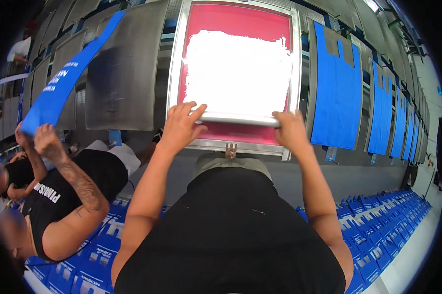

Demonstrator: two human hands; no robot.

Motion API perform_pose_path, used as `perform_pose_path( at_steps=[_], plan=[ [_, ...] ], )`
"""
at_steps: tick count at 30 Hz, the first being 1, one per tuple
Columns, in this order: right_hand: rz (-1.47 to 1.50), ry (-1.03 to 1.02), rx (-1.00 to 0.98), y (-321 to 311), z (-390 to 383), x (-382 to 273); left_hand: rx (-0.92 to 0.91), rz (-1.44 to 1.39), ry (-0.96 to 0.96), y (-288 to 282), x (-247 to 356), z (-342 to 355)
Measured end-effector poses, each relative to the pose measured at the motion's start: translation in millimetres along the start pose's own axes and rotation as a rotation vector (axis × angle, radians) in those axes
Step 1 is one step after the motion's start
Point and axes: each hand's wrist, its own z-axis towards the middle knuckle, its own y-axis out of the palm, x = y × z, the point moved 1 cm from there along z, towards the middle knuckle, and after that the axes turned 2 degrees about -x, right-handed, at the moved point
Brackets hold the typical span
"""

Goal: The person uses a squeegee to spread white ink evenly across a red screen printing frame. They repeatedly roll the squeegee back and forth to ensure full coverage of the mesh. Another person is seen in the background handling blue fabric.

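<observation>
A metal screen frame (294, 68) lies flat in front of me with a red mesh (238, 22), much of it covered by white ink (235, 68). A long silver squeegee bar (238, 118) crosses the lower part of the mesh, along the ink's near edge. My left hand (181, 125) grips its left end with fingertips over the top and thumb below, and my right hand (290, 128) holds its right end. A small metal clamp (230, 150) is at the frame's near edge.
Grey platens (120, 63) flank the frame; those at right carry blue cut fabric (336, 108). At left, a co-worker (78, 196) lifts a long blue printed piece (74, 63) beside another person (12, 171). Rows of blue printed pieces (382, 235) lie below.
</observation>
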Motion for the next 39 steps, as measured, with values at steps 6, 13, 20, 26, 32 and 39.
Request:
perform_pose_path(
  at_steps=[6, 13, 20, 26, 32, 39],
  plan=[
    [0.041, 0.036, -0.128, -40, 41, 1, -0.036, -0.072, -0.004, -21, -24, 63],
    [-0.238, -0.073, 0.282, -5, 148, 32, 0.118, 0.152, -0.07, 30, -88, 129],
    [-0.124, -0.033, 0.006, -5, 47, -7, -0.02, 0.087, -0.056, 16, -30, 42],
    [-0.017, 0.014, -0.1, -10, -22, -19, -0.125, -0.044, -0.123, 12, 25, -15],
    [-0.033, 0.076, -0.216, -11, -23, -16, -0.067, -0.029, -0.097, 27, 27, -23],
    [-0.099, -0.012, 0.083, 22, -1, 13, -0.009, 0.017, -0.138, 59, -3, 3]
  ],
)
